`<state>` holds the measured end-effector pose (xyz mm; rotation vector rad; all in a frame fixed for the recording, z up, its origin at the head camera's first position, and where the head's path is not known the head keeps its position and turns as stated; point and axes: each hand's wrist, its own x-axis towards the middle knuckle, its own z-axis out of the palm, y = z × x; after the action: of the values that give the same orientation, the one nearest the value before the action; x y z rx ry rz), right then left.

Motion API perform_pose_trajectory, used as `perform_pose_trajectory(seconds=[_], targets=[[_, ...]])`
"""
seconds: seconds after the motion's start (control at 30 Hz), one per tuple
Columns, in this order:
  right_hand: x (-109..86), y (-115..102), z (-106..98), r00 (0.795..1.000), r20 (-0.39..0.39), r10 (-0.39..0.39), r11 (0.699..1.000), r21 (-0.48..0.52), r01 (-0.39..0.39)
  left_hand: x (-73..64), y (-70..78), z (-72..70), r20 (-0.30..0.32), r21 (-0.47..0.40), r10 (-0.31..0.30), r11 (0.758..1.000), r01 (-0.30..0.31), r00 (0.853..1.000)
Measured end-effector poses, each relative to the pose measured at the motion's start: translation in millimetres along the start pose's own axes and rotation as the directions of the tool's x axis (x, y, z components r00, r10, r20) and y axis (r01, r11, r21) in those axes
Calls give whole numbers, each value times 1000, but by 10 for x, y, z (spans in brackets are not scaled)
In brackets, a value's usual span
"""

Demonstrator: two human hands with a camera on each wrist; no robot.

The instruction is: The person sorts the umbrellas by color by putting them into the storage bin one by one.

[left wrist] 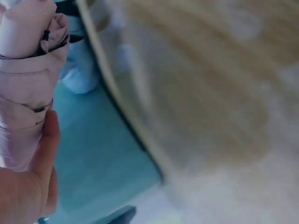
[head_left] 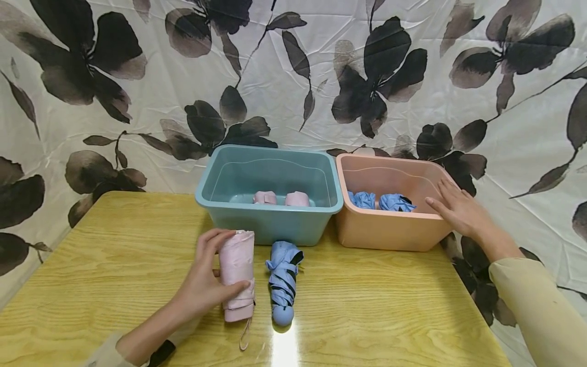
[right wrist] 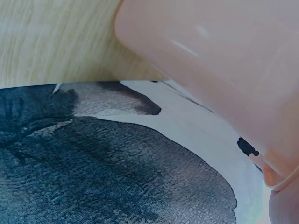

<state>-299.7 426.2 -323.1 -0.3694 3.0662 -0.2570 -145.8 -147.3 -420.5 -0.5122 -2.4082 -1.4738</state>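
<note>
My left hand [head_left: 198,289] grips a folded pink umbrella [head_left: 237,265] in front of the teal bin, thumb on one side and fingers around the top. A thin wrist loop hangs from its lower end. In the left wrist view, the thumb presses against the pink umbrella [left wrist: 23,88]. Just right of it lies a folded blue umbrella [head_left: 283,285], its round handle toward me. Over at the right, my right hand [head_left: 465,216] rests with extended fingers on the rim of the peach bin [head_left: 390,232]; a bit of that hand shows at the right wrist view's corner.
The teal bin [head_left: 270,224] contains two pink umbrellas [head_left: 297,199], partly hidden by its front wall. Beside it, the peach bin holds two blue umbrellas [head_left: 395,202]. Both stand at the back of the wooden table [head_left: 367,306], before a floral cloth [head_left: 293,76].
</note>
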Motion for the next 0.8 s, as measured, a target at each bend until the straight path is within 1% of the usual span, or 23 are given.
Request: perform_pose_trajectory(seconds=[0.07,0.2,0.27,0.4,0.47,0.57,0.7,0.8], targets=[[1,3,2,1000,0,0,1000,1,0,17,76,-32,-15,-14,4,1000,-4,1000],[6,13,10,1000,-1,-4,1000,0,4,102,242,-100,-68,-11,42,999,-43,997],[9,18,14,1000,-5,-2,1000,0,2,170,323,-131,-102,-21,74,997,-76,992],[4,26,13,1000,-11,2,1000,2,-2,347,490,-190,-176,-79,121,987,-137,977],[4,23,13,1000,-9,-1,1000,3,1,448,576,-228,-214,-110,140,980,-166,967],[5,24,13,1000,-1,-3,1000,0,3,621,695,-295,-276,-115,189,967,-228,942],[8,32,16,1000,-2,-2,1000,-3,2,881,812,-396,-344,-69,251,954,-292,905],[19,34,20,1000,-3,-6,1000,-1,6,1077,854,-478,-378,-19,273,953,-302,885]])
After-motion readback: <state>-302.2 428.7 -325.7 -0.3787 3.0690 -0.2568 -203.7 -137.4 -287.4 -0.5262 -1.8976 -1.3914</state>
